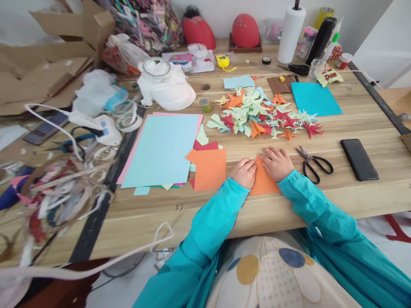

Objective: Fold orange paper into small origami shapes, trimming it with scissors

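Observation:
A square sheet of orange paper lies on the table in front of me, partly covered by both hands. My left hand is closed on its left edge, fingers bent together near the upper corner. Opposite it, my right hand holds the sheet's upper right part, with the fingers curved over the top and the thumb side near my left fingertips. The exact grip under the fingers is hidden. Black-handled scissors lie slightly open, just right of my right hand. Another orange sheet rests left of my left hand.
Many folded paper stars and cranes are heaped beyond my hands. Light blue sheets lie left, a turquoise sheet back right, and a black phone at right. Tangled ribbons and a white cable occupy the left side.

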`<state>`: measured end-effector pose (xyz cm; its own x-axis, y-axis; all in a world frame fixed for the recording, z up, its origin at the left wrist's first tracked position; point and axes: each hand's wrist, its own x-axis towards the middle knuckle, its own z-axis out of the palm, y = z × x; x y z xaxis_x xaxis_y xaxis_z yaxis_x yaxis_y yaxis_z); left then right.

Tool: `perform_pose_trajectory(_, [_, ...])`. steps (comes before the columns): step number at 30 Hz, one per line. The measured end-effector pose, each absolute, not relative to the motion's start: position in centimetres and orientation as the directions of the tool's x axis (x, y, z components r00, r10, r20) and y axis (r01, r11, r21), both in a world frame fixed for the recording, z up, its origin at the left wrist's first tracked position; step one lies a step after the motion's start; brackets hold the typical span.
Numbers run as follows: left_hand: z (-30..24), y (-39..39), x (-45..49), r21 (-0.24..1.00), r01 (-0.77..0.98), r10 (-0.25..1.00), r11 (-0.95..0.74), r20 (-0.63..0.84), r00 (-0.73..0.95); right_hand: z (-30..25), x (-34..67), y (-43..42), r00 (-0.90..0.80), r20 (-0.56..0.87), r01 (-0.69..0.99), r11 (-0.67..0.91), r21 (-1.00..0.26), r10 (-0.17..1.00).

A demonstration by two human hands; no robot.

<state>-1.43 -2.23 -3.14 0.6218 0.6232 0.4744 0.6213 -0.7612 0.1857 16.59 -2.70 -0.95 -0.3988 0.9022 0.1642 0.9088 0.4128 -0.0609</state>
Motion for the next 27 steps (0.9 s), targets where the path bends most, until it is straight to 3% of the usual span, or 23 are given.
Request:
perform_pose_trajectory(7, [-3.1, -4.1, -2.4, 0.185, 0.661, 0.651, -0.727, 0.492, 0.577, -0.9, 16.5, -2.8, -0.39, 0.153, 0.911, 0.404, -0.079, 0.908])
perform_pose_trajectory(17, [-2.9, -4.9, -4.3, 0.323, 0.659, 0.717, -0.68, 0.482, 0.503, -1.0, 16.6, -2.8, -0.396, 0.15, 0.909, 0.409, -0.075, 0.906])
perform_pose_trajectory(27, [-2.9, -1.4, -0.6, 0.197, 0.672, 0.673, -0.714, 0.457, 0.581, -1.1, 16.6, -2.8, -0.406, 0.158, 0.907, 0.419, -0.054, 0.9])
